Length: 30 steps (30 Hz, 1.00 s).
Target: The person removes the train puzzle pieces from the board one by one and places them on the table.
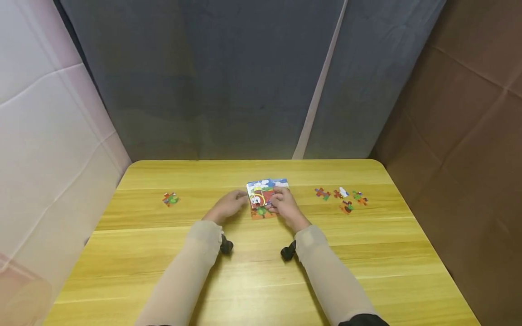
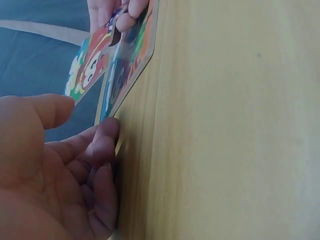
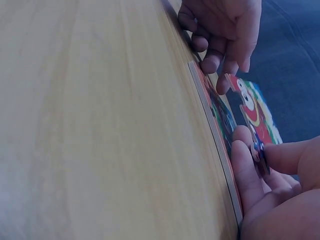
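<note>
My right hand [image 1: 285,206] pinches a joined section of jigsaw puzzle [image 3: 260,110] between thumb and fingers at one end. The section shows a red cartoon face with big white eyes, and blue sky with clouds along its far side. It is held tilted above a thin puzzle board [image 2: 145,47], whose orange and green lower part shows in the head view. Beside the board's left edge is my left hand [image 1: 229,204], its thumb raised apart from loosely bent fingers. One left fingertip is right at the board's corner in the left wrist view, and the thumb tip is near the section.
Several loose puzzle pieces [image 1: 346,207] lie on the wooden table [image 1: 253,280] to the right. Another small puzzle piece or cluster [image 1: 170,199] is on the left. A dark grey curtain [image 1: 183,81] hangs behind the table, with a pale cloth and a brown cloth at the sides.
</note>
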Each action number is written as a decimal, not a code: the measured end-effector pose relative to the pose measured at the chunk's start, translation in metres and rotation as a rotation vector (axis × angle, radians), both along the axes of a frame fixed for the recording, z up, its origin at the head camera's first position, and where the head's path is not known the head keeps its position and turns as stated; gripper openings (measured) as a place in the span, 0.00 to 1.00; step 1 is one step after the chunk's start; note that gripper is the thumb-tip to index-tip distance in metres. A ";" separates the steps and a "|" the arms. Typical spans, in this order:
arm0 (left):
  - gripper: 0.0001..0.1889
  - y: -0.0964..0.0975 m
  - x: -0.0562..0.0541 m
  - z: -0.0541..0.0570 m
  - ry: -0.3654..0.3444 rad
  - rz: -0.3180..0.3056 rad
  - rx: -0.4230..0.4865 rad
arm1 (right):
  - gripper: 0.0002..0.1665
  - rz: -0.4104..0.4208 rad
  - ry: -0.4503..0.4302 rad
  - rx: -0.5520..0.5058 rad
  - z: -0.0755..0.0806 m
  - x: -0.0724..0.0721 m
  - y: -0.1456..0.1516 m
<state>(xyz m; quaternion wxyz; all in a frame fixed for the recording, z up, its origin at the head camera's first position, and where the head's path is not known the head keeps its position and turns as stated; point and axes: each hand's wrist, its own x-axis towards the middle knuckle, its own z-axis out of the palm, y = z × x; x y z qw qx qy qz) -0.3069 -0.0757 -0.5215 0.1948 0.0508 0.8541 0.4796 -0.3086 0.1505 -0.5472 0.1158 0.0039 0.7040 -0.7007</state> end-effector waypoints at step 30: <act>0.12 0.024 -0.002 -0.010 0.137 0.143 0.144 | 0.17 -0.006 0.016 0.070 -0.003 -0.004 -0.005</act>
